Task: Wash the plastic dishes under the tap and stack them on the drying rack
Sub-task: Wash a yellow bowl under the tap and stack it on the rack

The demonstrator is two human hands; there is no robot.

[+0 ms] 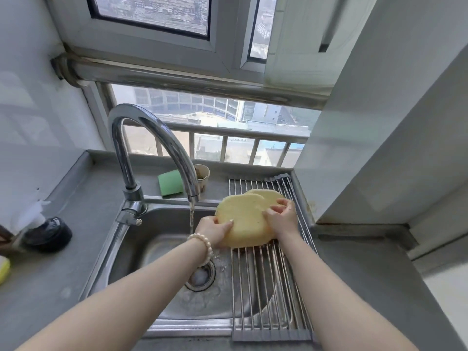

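Observation:
A yellow plastic plate (244, 220) lies upside down over the far part of the metal drying rack (266, 287). A second yellow plate (268, 195) peeks out from under its far edge. My left hand (214, 229) holds the upper plate's left rim, thumb on top. My right hand (282, 216) grips its right rim with curled fingers. The chrome tap (152, 138) arches over the sink (141, 249), and a thin stream of water runs from its spout just left of the plates.
A green sponge (170, 182) and a small cup (202, 174) stand on the ledge behind the sink. A black-based bottle (46, 233) and a yellow sponge (3, 271) sit on the left counter. A white wall corner rises on the right.

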